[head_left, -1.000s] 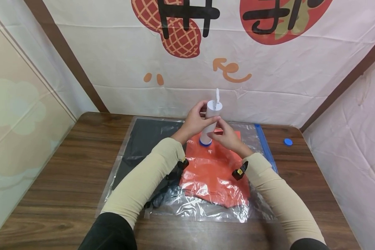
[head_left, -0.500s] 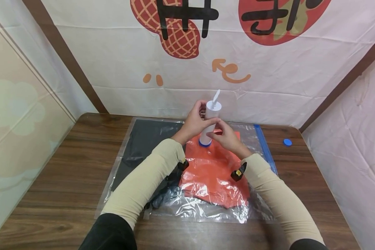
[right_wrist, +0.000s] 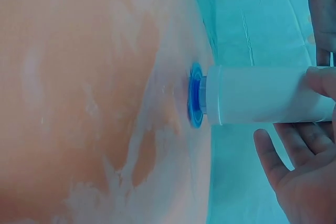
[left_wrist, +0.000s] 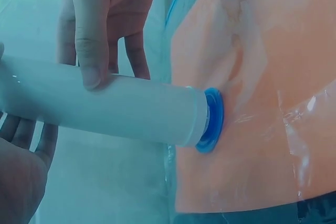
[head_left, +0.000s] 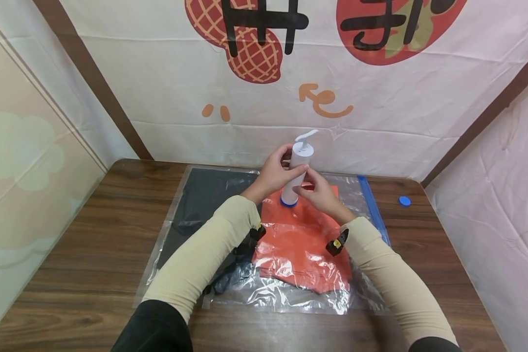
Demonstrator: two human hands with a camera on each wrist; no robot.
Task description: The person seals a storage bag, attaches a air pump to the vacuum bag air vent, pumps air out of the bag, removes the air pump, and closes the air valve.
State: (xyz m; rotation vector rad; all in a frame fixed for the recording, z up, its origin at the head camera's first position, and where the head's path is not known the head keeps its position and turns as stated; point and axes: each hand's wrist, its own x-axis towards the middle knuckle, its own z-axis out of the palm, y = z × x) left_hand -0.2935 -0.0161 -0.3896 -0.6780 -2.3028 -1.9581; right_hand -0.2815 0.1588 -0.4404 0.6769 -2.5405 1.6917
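Note:
A white cylindrical hand vacuum pump (head_left: 301,157) stands slightly tilted, its lower end at the round blue valve (left_wrist: 212,120) of a clear storage bag (head_left: 281,298). Folded orange fabric (head_left: 301,244) shows through the plastic beneath. Higher up, my left hand (head_left: 270,173) grips the pump from the left, partly hidden behind it. From the right my right hand (head_left: 321,193) holds the barrel between thumb and fingers; the right wrist view shows that thumb on its side. On the pump's top, a white handle (head_left: 306,135) leans to the right, untouched by either hand.
Dark fabric (head_left: 215,195) lies in the bag's left part. A blue slider strip (head_left: 374,210) runs along its right edge. A small blue cap (head_left: 405,201) rests on the wooden table (head_left: 70,259) at right. A printed cloth wall (head_left: 167,88) stands behind.
The white handle on top of the pump has swung from nearly upright to pointing right. Both hands keep their hold on the pump, which has hardly moved.

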